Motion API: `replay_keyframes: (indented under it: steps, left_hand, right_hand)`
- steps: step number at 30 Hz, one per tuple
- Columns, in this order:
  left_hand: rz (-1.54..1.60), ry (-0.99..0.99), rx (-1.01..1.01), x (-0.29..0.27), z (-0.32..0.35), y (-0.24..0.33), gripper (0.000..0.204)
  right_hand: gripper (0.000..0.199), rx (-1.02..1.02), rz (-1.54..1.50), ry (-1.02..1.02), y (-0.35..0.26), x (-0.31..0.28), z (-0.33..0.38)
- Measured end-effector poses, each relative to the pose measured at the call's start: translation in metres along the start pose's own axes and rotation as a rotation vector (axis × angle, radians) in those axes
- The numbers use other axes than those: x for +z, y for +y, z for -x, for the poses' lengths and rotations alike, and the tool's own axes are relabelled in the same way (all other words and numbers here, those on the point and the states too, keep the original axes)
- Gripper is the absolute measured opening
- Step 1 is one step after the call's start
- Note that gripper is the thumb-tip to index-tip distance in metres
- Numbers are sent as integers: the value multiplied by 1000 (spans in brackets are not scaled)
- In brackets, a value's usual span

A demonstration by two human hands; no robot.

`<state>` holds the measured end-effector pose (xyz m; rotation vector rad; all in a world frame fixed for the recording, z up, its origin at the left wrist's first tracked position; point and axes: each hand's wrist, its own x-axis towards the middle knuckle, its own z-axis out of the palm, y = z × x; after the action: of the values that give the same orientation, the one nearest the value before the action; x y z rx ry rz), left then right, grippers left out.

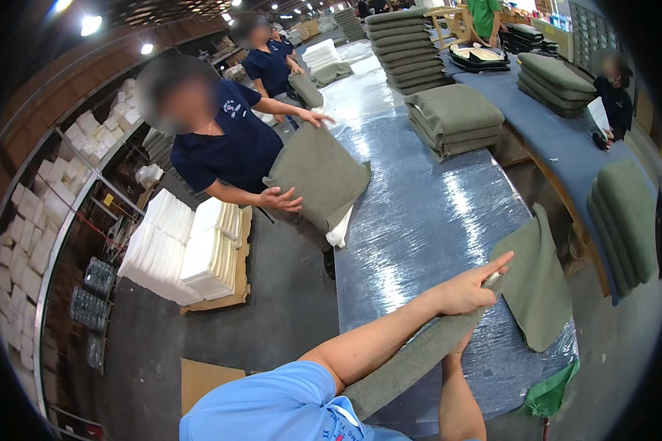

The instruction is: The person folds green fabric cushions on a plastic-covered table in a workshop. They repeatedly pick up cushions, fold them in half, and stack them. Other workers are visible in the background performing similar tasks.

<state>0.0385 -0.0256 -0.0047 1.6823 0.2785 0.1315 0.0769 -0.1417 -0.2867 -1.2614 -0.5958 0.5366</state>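
A grey-green fabric-covered cushion [419,354] stands on edge against my body, slanting away over the wrapped table. At its far end my left hand [467,290] is closed, index finger stretched out, with a small whitish bit showing by the fingers. My right hand [462,342] reaches up from below to the same end; its fingers are hidden behind the cushion. Just beyond, a loose grey-green fabric piece [535,283] drapes across the table's right edge; whether it joins the cushion cannot be made out.
Shiny plastic film wraps the table [404,220]. Folded grey-green cushions [456,117] are stacked farther along it. Across the table's left side, a co-worker holds another cushion [320,176]. White foam pads [191,246] stand on the floor. Green cloth [552,389] hangs at the near right corner.
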Motion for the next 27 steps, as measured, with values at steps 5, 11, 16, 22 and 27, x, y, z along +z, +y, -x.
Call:
replay_keyframes:
  steps: [5, 11, 16, 22, 27]
  left_hand:
    - [26, 59, -17, -14, 6, -5, 99]
    - [72, 50, 11, -4, 6, -2, 95]
    - [-2, 117, 49, -9, 9, -3, 93]
    - [58, 77, 35, -19, 18, 2, 94]
    - [140, 93, 50, -37, 27, -8, 94]
  right_hand:
    - [86, 242, 39, 192, -69, 14, -2]
    - [89, -60, -83, 31, -215, 61, 33]
    - [78, -28, -452, 83, -158, 67, 32]
    - [73, 119, -374, 4, 1, 28, 42]
    - [77, 235, -373, 41, 6, 38, 41]
